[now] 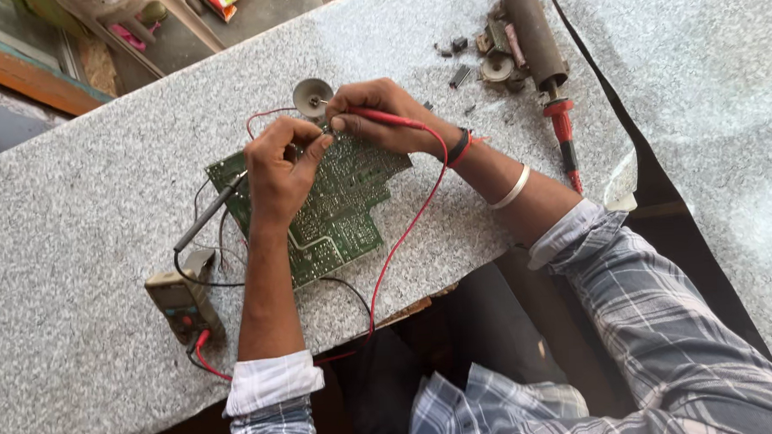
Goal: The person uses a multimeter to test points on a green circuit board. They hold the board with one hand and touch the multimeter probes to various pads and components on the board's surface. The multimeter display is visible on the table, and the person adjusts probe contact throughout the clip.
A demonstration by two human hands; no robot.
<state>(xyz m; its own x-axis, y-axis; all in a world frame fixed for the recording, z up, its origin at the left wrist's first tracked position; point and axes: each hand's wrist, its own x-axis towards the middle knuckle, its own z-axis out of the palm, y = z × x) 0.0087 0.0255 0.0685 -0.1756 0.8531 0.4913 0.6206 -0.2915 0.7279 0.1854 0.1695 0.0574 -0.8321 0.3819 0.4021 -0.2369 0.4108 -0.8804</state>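
Observation:
A green circuit board lies on a grey speckled counter. My left hand rests on the board's upper left part and grips a black probe that slants away to the lower left. My right hand sits at the board's top edge, pinching a red probe with its tip pointing left. A red lead runs from that probe down over the counter's front edge and back to a small olive multimeter at the lower left. Both probe tips are hidden by my fingers.
A round metal disc lies just beyond my hands. At the back right are a dark cylinder, a red-handled tool and several small loose parts. The counter's front edge runs diagonally below the board.

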